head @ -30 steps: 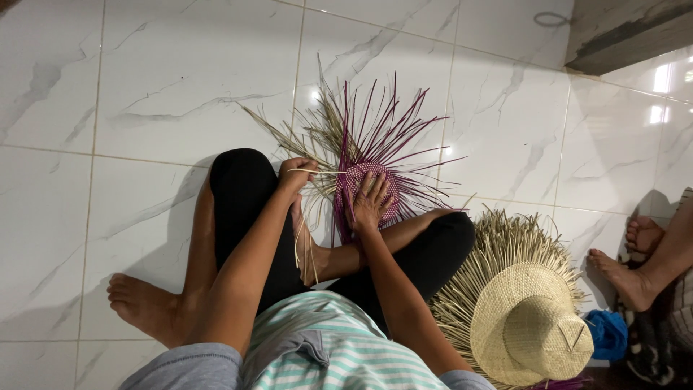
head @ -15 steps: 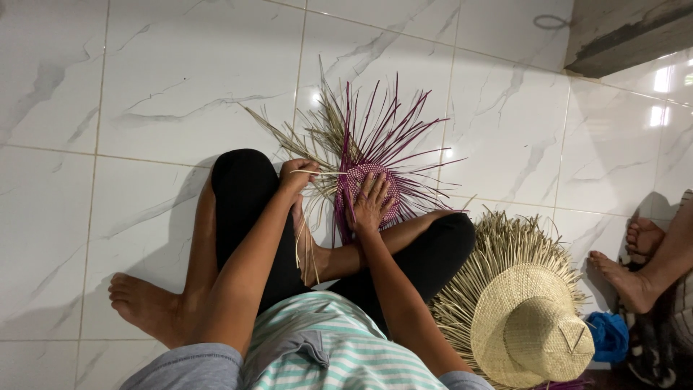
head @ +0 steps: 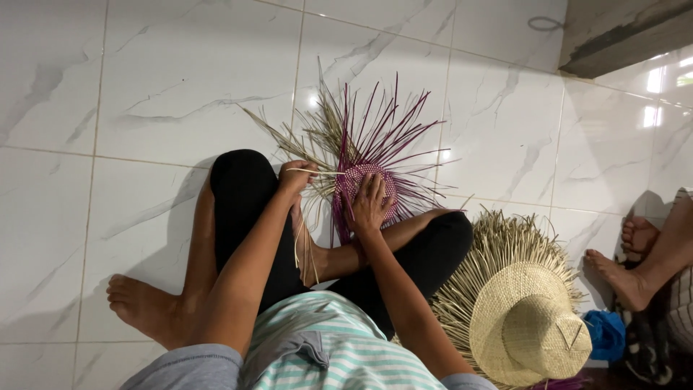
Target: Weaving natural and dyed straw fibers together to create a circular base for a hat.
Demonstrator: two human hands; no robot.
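Observation:
I sit cross-legged on a white tiled floor with a partly woven piece (head: 364,177) of purple and tan straw resting over my legs. Its small round woven centre is purple, and loose strands (head: 375,123) fan out from it away from me. My left hand (head: 297,175) pinches a pale tan strand at the left edge of the weave. Flat on the purple centre lies my right hand (head: 369,204), fingers spread, pressing it down. More tan strands hang down between my legs.
A tan woven straw hat (head: 523,321) with an unfinished fringed brim lies on the floor to my right. Beside it is a blue object (head: 605,334). Another person's bare feet (head: 628,263) rest at the right edge. A dark step (head: 621,36) runs at top right.
Nothing has visibly changed; both hands stay at the weave in the same places.

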